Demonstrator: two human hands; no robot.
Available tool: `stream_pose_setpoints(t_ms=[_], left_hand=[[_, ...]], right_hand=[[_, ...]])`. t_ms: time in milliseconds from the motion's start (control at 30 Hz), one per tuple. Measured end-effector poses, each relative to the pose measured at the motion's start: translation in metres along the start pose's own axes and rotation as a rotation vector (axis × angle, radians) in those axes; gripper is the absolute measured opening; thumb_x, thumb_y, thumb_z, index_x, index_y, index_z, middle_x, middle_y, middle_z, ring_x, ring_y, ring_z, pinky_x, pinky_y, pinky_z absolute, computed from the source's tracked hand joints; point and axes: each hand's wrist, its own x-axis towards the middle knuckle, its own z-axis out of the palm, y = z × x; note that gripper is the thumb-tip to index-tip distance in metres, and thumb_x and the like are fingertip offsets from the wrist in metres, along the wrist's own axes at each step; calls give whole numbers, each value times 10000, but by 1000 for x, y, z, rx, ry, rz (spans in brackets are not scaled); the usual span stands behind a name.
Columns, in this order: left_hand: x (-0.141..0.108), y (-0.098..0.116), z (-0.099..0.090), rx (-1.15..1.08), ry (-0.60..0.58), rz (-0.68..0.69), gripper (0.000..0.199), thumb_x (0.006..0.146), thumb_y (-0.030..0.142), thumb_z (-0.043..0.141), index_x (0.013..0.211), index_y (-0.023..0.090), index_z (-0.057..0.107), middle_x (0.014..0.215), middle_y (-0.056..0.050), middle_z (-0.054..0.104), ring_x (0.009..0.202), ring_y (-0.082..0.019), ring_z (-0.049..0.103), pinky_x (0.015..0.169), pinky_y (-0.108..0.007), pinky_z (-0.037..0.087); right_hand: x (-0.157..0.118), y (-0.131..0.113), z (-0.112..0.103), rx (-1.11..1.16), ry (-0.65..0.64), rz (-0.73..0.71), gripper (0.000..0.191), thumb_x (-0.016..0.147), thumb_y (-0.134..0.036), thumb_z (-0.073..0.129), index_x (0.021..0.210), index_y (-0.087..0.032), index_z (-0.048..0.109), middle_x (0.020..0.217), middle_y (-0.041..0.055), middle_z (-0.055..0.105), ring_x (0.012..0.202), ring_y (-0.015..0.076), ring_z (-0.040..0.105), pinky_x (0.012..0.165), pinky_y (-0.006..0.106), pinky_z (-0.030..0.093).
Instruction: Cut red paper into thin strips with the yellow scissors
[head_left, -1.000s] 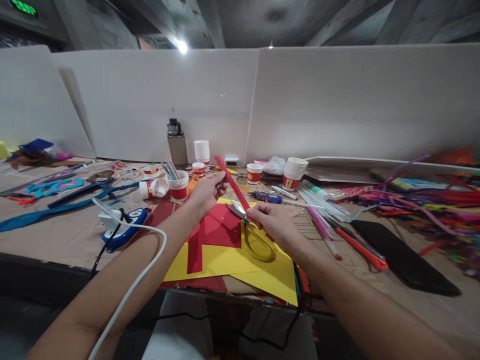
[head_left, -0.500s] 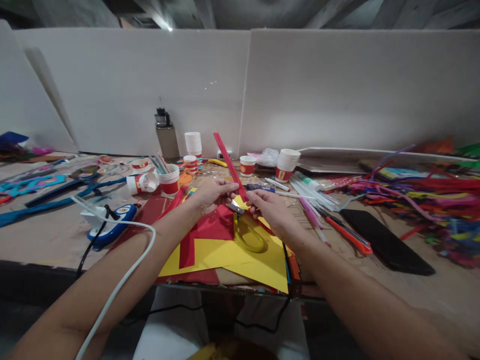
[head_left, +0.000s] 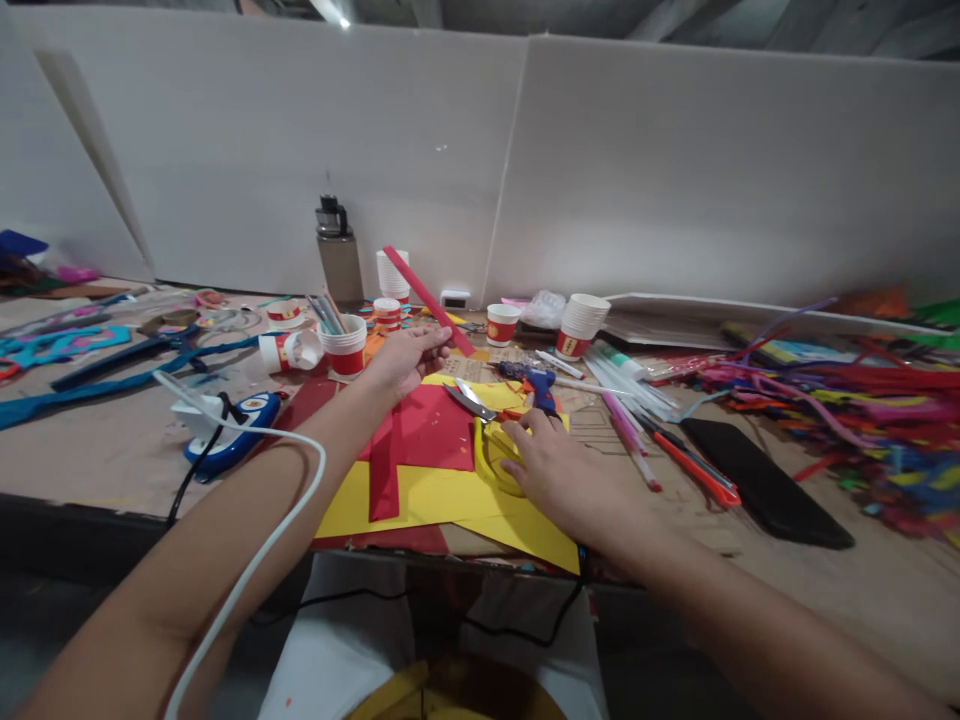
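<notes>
A long red strip (head_left: 424,290) is pinched between the thumb and fingers of my left hand (head_left: 411,362), slanting up and to the left. My right hand (head_left: 551,465) is over the yellow handles of the scissors (head_left: 491,450), its fingers apart and partly covering them; whether it touches them I cannot tell. The scissor blades are parted, pointing away to the left. Beneath lie a red sheet (head_left: 435,430), another red strip (head_left: 384,475) and yellow sheets (head_left: 442,505). Just beyond my right fingers is a blue glue gun (head_left: 541,388).
Paper cups (head_left: 345,350) hold pencils at the left, near a blue power strip (head_left: 232,440) with a white cable crossing my left forearm. Right of the sheets lie pens, an orange cutter (head_left: 701,470), a black phone (head_left: 765,485) and colourful strips (head_left: 847,410).
My right hand has let go of the red strip and moved down and right to the scissors. My left hand has shifted slightly left with the strip, which now leans further left.
</notes>
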Motion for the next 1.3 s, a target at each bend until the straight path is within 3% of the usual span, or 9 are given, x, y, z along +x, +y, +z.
stream_pose_setpoints(t_ms=[200,367,433,567,733,900,1067,1133,1300], left_hand=[[2,5,-6,-27,29,80,86,738,130,670,690,105,603,562,-1,585,476,-37,527,449,-124,423],[1,13,-7,-91,56,120,83,723,131,683,712,105,605,573,5,592,476,-36,527,445,-126,424],[1,17,-7,-135,53,128,66,741,121,658,711,104,603,578,-1,601,473,-36,528,446,-128,429],[0,24,-9,-193,53,109,53,732,117,657,710,106,610,558,-3,601,476,-44,541,452,-134,440],[-4,21,-5,-109,-6,35,56,702,127,672,716,97,627,555,-13,608,478,-61,556,454,-161,445],[-6,15,-2,-44,-31,35,95,670,146,706,714,110,631,608,-19,632,543,-85,597,516,-196,469],[-5,11,-4,-14,-45,48,119,659,147,720,729,108,631,623,-21,632,578,-93,616,548,-202,474],[-6,11,-4,-1,-55,41,119,664,150,717,732,106,630,622,-29,635,576,-96,617,555,-205,478],[-5,15,-5,-6,-42,35,103,686,150,692,757,98,639,670,-56,663,600,-110,635,563,-213,487]], right_hand=[[21,0,-12,184,-170,188,508,791,-224,545,1275,-77,489,1086,245,583,977,337,570,765,387,430],[28,18,-9,272,-147,273,621,708,-220,580,1305,-106,458,1035,189,638,920,284,615,700,310,430],[27,26,-7,347,-99,285,586,723,-201,545,1300,-137,459,1025,151,648,890,248,617,695,295,430],[27,31,-7,899,123,267,618,652,-152,542,1264,-184,462,946,59,626,804,188,588,693,293,451],[39,17,-17,1330,313,96,682,596,-158,560,1250,-207,376,972,41,569,892,178,569,753,320,495],[44,14,-18,1410,310,104,642,588,-166,550,1197,-226,359,1032,52,558,928,167,577,775,305,500],[38,23,-9,1385,203,266,422,713,-269,550,1113,-236,420,717,-50,519,477,85,500,407,192,386],[37,26,-6,1333,133,294,361,749,-341,562,1078,-218,480,593,-76,476,382,69,428,357,180,331],[34,27,-8,1263,23,272,299,775,-374,565,1016,-199,539,496,-80,481,363,82,463,352,172,350]])
